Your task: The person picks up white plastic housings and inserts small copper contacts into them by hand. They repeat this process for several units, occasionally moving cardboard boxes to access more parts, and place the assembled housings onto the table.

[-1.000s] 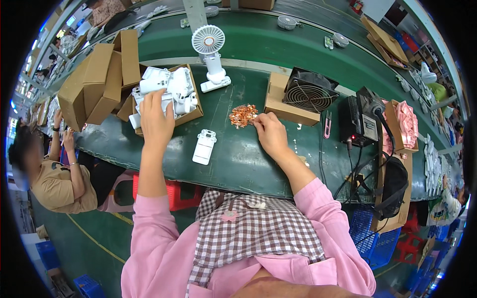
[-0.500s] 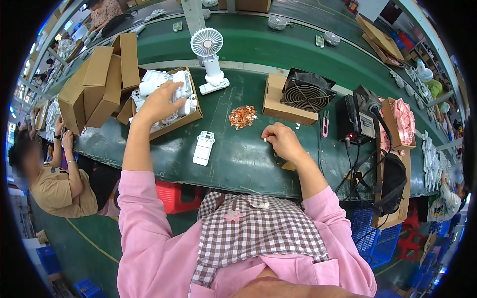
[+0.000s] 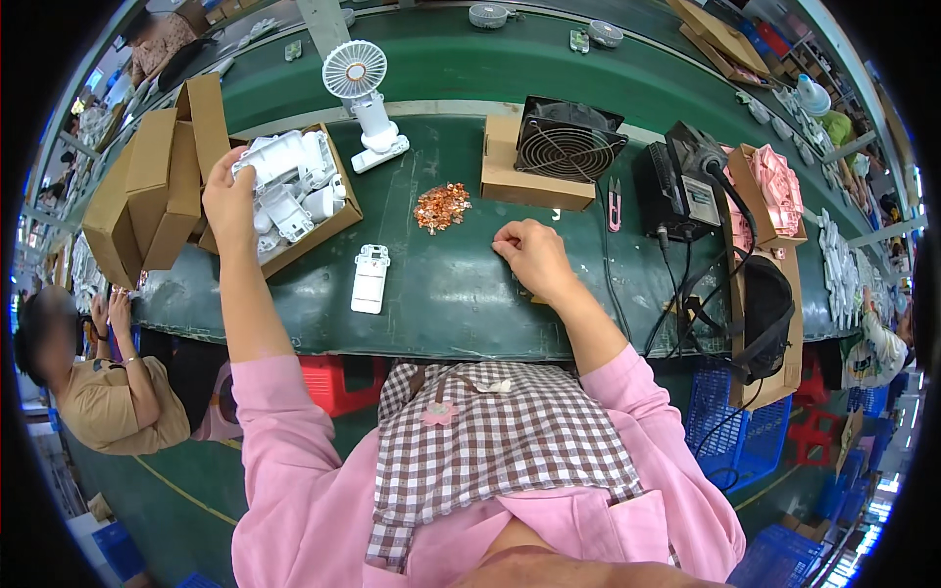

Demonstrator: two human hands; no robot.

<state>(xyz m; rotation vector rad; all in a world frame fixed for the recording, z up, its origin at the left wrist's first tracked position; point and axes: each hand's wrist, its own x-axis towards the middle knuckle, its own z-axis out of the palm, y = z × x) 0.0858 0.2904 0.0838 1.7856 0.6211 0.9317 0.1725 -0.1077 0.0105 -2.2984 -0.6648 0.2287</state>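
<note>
My left hand (image 3: 229, 201) is closed on the edge of a white plastic fan housing (image 3: 276, 157), at the left side of a cardboard box (image 3: 316, 242). More white housings (image 3: 286, 211) lie jumbled in that box. My right hand (image 3: 537, 257) rests low over the green table, thumb and fingertips pinched together; whatever is between them is too small to make out. Left of it lies a heap of small copper-coloured metal pieces (image 3: 441, 208). One white housing (image 3: 369, 279) lies flat on the table between my hands.
A white handheld fan (image 3: 356, 73) stands behind the box. Stacked empty cartons (image 3: 147, 191) are at the left. A black cooling fan (image 3: 569, 147) on a carton, pink snips (image 3: 615, 206), a black soldering station (image 3: 676, 191) with cables and pink parts (image 3: 774, 191) occupy the right. A co-worker (image 3: 108, 392) sits at left.
My left hand has moved from the middle of the box to its left side and now grips a housing. My right hand stays pinched near the same spot. The whole view has shifted slightly.
</note>
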